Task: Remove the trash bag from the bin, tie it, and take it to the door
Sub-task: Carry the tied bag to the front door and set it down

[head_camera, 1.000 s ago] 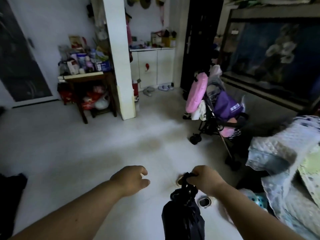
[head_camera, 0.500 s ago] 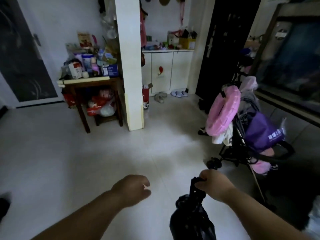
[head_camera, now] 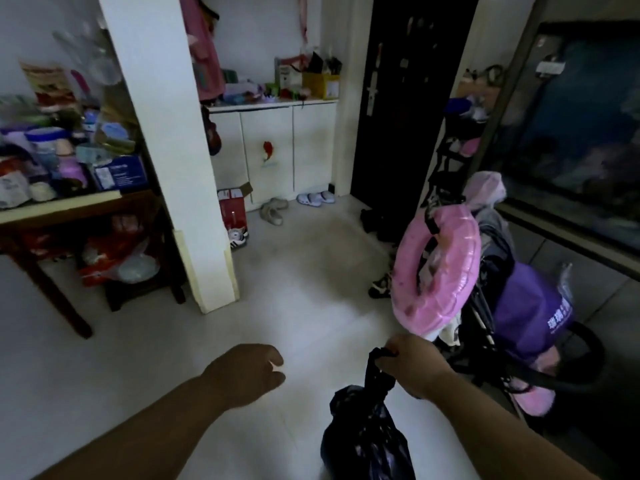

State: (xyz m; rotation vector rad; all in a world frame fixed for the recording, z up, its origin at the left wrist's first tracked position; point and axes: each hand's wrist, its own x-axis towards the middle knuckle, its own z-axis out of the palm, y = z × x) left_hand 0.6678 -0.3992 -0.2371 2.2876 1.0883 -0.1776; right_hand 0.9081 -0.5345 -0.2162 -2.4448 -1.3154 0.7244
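A black trash bag [head_camera: 367, 441], knotted at the top, hangs low in front of me on the right. My right hand [head_camera: 414, 363] grips its tied neck. My left hand [head_camera: 249, 372] is held out beside it, fingers loosely curled, holding nothing. The dark door [head_camera: 408, 109] with a metal handle stands ahead at the back right, several steps away across pale floor tiles. No bin is in view.
A stroller [head_camera: 502, 306] with a pink swim ring [head_camera: 436, 271] and a purple bag stands close on the right. A white pillar [head_camera: 173, 150] rises left of centre, with a cluttered wooden table [head_camera: 69, 209] beside it. Shoes [head_camera: 315, 198] and a red box [head_camera: 232, 209] lie by white cabinets.
I have walked forward: the pillar, cabinets, door and stroller are nearer and larger. The bed at the right has left the view. My right hand still carries the bag.
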